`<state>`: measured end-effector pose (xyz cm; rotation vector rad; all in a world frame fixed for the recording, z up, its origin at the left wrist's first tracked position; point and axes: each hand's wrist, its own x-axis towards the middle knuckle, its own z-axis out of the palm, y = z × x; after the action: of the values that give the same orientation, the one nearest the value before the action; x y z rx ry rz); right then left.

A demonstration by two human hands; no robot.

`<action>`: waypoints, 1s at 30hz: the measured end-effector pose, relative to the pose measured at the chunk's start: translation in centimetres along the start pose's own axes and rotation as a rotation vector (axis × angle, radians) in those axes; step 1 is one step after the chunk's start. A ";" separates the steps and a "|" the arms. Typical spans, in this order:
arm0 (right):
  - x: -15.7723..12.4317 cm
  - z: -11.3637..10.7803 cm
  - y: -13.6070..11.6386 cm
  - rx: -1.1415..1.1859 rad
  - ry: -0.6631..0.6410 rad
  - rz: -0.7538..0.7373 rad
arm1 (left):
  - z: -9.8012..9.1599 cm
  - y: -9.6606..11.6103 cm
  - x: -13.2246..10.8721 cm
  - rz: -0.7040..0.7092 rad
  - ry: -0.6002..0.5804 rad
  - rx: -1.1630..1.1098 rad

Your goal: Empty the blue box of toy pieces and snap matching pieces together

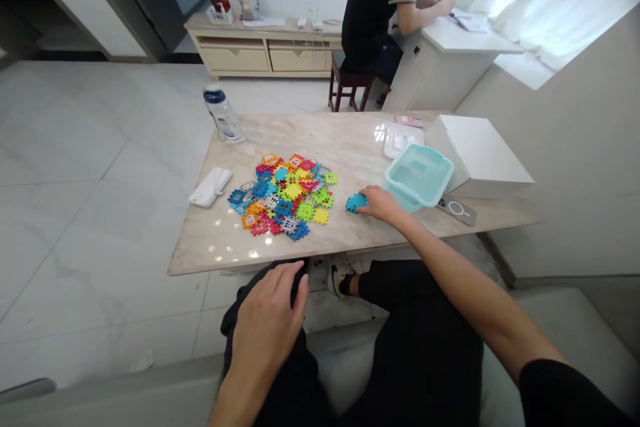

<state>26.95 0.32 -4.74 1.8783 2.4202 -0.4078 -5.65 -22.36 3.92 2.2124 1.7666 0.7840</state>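
The right hand [379, 203] touches a blue tile [355, 203], grip unclear, on the table [345, 233] between pile [293, 192] and tub [421, 175], the left hand [267, 317] loosely open; a sideways wrist knock could shift the tub.

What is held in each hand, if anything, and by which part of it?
The right hand touches a blue toothed piece at its right edge; whether it grips it cannot be told. The left hand holds nothing.

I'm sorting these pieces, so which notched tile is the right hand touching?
The blue notched tile at the right hand; unlike the others, it lies apart from the multicoloured pile, to its right.
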 end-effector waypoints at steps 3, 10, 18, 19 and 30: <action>0.7 1.1 0.0 -0.012 -0.014 -0.004 | -0.4 -0.2 0.0 -0.018 0.004 -0.017; 1.1 1.2 -0.7 -0.019 -0.025 -0.004 | -1.0 -1.1 -0.3 -0.023 0.001 -0.017; 1.6 1.4 -1.7 -0.067 -0.112 0.102 | -1.3 -1.1 -0.5 0.034 0.003 0.068; 1.6 1.5 -1.9 -0.070 -0.128 0.112 | -1.4 -1.1 -0.5 0.039 0.003 0.074; 1.4 0.6 -4.1 0.070 -0.124 0.157 | -2.6 -3.8 -1.1 -0.111 -0.015 0.067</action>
<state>22.58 0.60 -4.89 1.9891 2.1894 -0.5858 -10.40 -22.82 4.05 2.1331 1.9166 0.6916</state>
